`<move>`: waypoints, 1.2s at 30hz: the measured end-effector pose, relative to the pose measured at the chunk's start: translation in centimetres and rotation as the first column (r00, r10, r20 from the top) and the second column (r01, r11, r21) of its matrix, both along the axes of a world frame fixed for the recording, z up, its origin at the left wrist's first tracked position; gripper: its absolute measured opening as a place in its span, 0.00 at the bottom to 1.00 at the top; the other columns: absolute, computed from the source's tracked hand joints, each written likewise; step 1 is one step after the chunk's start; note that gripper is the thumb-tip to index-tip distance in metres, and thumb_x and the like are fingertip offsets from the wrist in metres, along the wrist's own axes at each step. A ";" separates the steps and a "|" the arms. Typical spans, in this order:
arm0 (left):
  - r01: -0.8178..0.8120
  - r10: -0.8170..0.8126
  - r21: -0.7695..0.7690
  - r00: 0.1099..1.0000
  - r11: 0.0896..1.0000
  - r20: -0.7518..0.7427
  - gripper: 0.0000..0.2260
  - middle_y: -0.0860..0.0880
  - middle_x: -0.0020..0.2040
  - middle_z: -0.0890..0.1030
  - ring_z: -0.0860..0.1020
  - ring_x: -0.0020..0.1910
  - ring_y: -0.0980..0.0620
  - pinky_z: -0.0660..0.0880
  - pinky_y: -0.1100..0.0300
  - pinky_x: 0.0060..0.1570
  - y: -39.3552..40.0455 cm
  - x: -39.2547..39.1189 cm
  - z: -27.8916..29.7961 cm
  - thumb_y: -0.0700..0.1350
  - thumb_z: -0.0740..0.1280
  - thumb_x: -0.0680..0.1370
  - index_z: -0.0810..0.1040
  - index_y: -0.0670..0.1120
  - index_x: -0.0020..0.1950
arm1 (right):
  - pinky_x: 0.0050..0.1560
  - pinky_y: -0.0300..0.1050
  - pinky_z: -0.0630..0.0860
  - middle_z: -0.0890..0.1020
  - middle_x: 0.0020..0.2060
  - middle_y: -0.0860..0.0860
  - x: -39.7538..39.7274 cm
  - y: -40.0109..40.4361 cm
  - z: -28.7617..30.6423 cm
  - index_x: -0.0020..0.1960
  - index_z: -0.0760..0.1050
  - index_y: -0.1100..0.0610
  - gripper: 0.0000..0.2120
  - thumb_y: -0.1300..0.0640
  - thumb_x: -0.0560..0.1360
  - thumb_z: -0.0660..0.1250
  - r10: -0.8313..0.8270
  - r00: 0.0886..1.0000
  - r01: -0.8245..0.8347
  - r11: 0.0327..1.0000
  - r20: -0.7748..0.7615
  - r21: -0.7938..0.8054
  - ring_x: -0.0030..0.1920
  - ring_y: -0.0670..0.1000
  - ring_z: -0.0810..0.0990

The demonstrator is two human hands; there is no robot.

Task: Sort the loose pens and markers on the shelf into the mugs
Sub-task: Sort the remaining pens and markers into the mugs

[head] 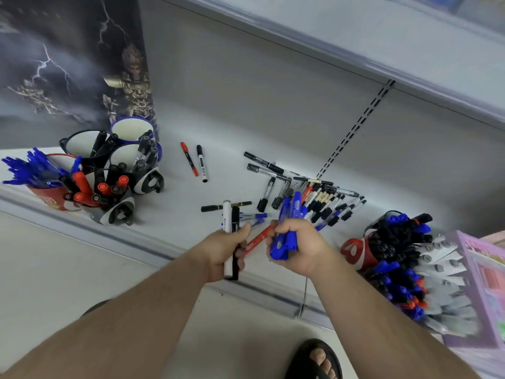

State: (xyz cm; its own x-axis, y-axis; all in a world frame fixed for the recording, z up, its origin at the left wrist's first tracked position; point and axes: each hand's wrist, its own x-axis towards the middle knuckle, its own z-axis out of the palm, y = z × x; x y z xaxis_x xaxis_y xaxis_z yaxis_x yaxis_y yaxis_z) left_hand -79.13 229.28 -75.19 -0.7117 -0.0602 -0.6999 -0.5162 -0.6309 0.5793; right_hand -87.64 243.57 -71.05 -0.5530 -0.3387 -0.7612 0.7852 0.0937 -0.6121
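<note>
A white marker and a black marker (231,236) are gripped upright in the curled fingers of the left hand (222,254), while a bundle of blue pens (287,231) is clutched in the right hand (297,248); both hands are held over the front edge of the shelf (175,192). The loose pile of pens and markers (314,195) is spread on the shelf just beyond the hands, with a red marker (255,240) lying between them. The mugs (90,173), already partly filled, are grouped well to the left.
</note>
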 end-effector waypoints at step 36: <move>-0.318 0.659 0.769 0.732 0.555 -0.173 0.08 0.47 0.35 0.78 0.79 0.35 0.49 0.77 0.54 0.51 8.3 5.0 15.4 0.45 0.64 0.76 0.74 0.43 0.40 | 0.65 0.47 0.66 0.75 0.59 0.47 12.9 3.0 14.7 0.65 0.73 0.54 0.29 0.39 0.74 0.50 0.484 0.051 0.114 0.866 -0.874 0.486 0.62 0.48 0.71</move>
State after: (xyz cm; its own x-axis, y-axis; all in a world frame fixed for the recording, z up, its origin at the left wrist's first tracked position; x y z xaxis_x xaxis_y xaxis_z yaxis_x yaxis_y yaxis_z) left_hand -74.15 237.60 -59.74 -0.9234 -0.1475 -0.3544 0.1722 -0.9843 -0.0389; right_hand -74.70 246.58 -56.38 -0.8221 -0.4660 0.3271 -0.5566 0.5371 -0.6338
